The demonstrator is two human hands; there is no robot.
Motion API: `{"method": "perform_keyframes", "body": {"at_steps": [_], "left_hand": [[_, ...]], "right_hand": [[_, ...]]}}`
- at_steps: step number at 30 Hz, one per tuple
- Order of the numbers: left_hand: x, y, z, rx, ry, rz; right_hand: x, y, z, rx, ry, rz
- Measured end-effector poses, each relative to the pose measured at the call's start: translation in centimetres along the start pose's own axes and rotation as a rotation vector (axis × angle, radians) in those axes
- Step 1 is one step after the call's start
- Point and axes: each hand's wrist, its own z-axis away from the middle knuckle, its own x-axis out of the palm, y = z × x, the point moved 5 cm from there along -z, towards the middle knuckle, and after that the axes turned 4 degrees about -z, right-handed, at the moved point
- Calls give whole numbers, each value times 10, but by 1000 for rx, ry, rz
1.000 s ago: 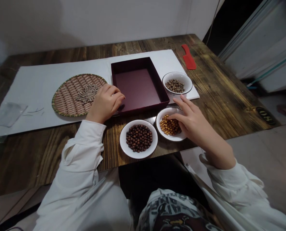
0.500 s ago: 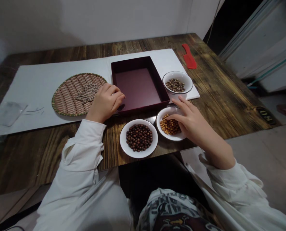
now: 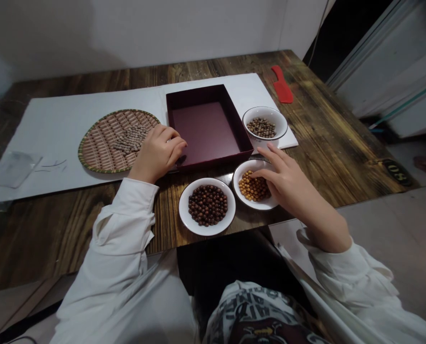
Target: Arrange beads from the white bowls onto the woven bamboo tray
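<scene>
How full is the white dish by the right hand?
Partly full: the white dish has golden beads heaped in its middle, with bare rim around them.

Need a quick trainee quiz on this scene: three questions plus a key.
1. True or false: the right hand is over the amber beads in a white bowl.
2. How many bowls of beads stand on the wooden table?
3. Fill in the blank: the left hand lies between the round woven tray and the ____.

Key: 1. True. 2. Three. 3. burgundy open box.
</scene>
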Motion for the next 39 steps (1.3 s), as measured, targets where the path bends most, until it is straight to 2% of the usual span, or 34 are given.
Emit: {"method": "perform_keyframes", "body": {"at_steps": [15,21,27,39], "left_hand": [[0,0,1,41,43,-47],[2,-2,1,18,20,16],[1,0,1,48,39,-47],[2,-2,0,17,21,33]], "right_hand": [[0,-4,-3,-27,-18,-5],[-2,-4,-2,-17,-13,12],[1,-4,-2,-9,-31,-15],[0,-5,-1,-9,-33,-33]]}}
